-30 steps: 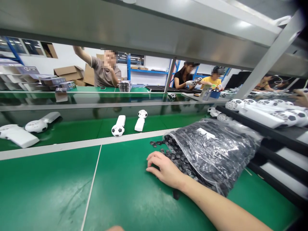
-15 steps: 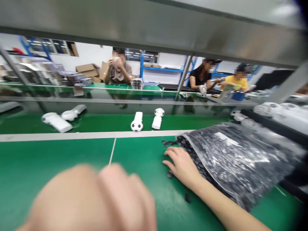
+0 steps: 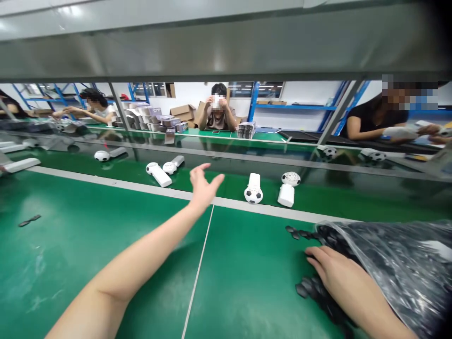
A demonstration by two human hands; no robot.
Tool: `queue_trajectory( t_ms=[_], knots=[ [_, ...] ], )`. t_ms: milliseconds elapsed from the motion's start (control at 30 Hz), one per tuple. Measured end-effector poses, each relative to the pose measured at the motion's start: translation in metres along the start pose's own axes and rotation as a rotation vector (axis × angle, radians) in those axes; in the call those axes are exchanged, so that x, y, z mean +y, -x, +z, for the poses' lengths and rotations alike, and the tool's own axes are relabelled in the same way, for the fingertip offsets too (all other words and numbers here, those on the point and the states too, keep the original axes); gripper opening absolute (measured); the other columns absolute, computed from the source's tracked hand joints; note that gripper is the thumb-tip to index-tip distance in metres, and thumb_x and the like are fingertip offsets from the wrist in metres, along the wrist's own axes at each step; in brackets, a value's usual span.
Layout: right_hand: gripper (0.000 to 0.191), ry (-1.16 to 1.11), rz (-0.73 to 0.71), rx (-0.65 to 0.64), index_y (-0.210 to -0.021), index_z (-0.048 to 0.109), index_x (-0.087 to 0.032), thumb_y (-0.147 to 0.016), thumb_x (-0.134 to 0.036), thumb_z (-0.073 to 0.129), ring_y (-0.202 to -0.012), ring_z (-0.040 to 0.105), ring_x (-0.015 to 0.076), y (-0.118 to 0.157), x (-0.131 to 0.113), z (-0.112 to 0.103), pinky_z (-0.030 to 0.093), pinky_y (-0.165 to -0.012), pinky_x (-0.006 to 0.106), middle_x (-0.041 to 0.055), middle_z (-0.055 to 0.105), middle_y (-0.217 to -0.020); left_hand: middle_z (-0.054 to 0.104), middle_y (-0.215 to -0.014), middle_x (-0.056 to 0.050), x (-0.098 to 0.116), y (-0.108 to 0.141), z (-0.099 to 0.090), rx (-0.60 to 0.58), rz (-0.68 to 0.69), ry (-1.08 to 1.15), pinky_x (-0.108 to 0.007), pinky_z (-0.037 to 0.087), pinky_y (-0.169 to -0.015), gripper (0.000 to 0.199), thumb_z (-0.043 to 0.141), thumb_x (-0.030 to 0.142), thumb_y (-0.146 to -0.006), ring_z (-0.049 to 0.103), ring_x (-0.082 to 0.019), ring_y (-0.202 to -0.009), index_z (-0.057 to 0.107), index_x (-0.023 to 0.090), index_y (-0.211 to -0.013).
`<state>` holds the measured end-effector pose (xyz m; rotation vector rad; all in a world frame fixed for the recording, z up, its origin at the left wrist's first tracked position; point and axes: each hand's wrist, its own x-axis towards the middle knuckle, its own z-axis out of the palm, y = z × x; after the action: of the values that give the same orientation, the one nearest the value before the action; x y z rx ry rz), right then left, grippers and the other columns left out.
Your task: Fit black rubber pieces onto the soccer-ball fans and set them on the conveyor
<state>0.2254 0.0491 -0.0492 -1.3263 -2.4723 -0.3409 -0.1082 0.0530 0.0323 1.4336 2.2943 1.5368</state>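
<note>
My left hand (image 3: 205, 187) reaches over the edge of the green belt (image 3: 226, 188), fingers and thumb spread, holding nothing. To its right on the belt lie a white device with a football-patterned round head (image 3: 253, 189) and a second such device (image 3: 286, 189). Left of the hand, two more lie side by side, one a white device (image 3: 159, 174). My right hand (image 3: 335, 270) rests at the mouth of a clear plastic bag (image 3: 399, 254) full of small black pieces. Its thumb and fingertips are close together on a black piece. Loose black pieces (image 3: 310, 288) lie beside and under it.
A flat dark strip (image 3: 29, 220) lies on the green worktop (image 3: 158, 287) at left. A metal shelf (image 3: 212, 52) spans overhead. Across the belt, several people sit working, with stacked boxes (image 3: 151, 117) near them. Metal posts (image 3: 119, 107) rise along the bench.
My left hand has gone from a closed, blurred shape close to the camera to an open reach over the belt. The view has swung left. More black pieces lie outside the bag.
</note>
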Motion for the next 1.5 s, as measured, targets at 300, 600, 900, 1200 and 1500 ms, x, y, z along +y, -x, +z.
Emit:
queue_trajectory(
  t_ms=[300,600,900,1200,1500],
  knots=[
    [0.026,0.079,-0.028,-0.04,-0.084,0.063,-0.018,-0.083,-0.02,0.037,-0.062,0.06,0.0217,-0.005,-0.009,-0.001,0.045,-0.062,0.037,0.0074,0.061,-0.074,0.034,-0.133,-0.013,-0.096,-0.09,-0.055,0.048,-0.206,-0.445,-0.052,0.034,-0.094,0.052,0.05,0.039,-0.084,0.037,-0.034,-0.118,0.034,0.015,-0.128],
    [0.035,0.129,-0.053,0.02,-0.101,0.061,-0.013,-0.076,-0.007,0.037,-0.075,0.06,0.0241,-0.004,-0.004,0.008,0.046,-0.065,0.038,0.0114,0.062,-0.086,0.043,-0.127,-0.01,-0.103,-0.126,-0.033,-0.233,0.036,-0.721,-0.051,0.038,-0.093,0.041,0.053,0.031,-0.085,0.045,-0.027,-0.113,0.044,0.017,-0.123],
    [0.028,-0.012,-0.075,-0.026,-0.095,0.059,-0.018,-0.078,-0.005,0.04,-0.082,0.06,0.0219,-0.009,-0.006,0.006,0.045,-0.071,0.035,0.0071,0.063,-0.091,0.047,-0.119,-0.011,-0.071,-0.113,0.005,-0.402,0.156,-0.819,-0.042,0.046,-0.082,0.038,0.055,0.034,-0.082,0.052,-0.024,-0.1,0.048,0.014,-0.114],
    [0.035,-0.218,-0.011,-0.072,-0.112,0.053,-0.015,-0.085,-0.008,0.032,-0.089,0.059,0.0192,-0.011,-0.013,0.0,0.048,-0.076,0.032,0.0102,0.059,-0.101,0.049,-0.112,-0.009,0.007,0.016,-0.012,-0.888,0.512,-0.688,-0.029,0.047,-0.063,0.054,0.065,0.028,-0.059,0.061,-0.021,-0.076,0.052,0.019,-0.111],
    [0.011,-0.533,0.068,-0.053,-0.081,0.059,-0.017,-0.084,-0.018,0.048,-0.076,0.058,0.0157,-0.015,-0.026,-0.027,0.046,-0.073,0.029,0.0031,0.062,-0.081,0.063,-0.089,-0.006,0.036,0.06,0.001,-1.066,0.813,-0.422,-0.034,0.043,-0.071,0.062,0.06,0.066,-0.059,0.059,-0.027,-0.083,0.053,0.021,-0.101]
  ],
)
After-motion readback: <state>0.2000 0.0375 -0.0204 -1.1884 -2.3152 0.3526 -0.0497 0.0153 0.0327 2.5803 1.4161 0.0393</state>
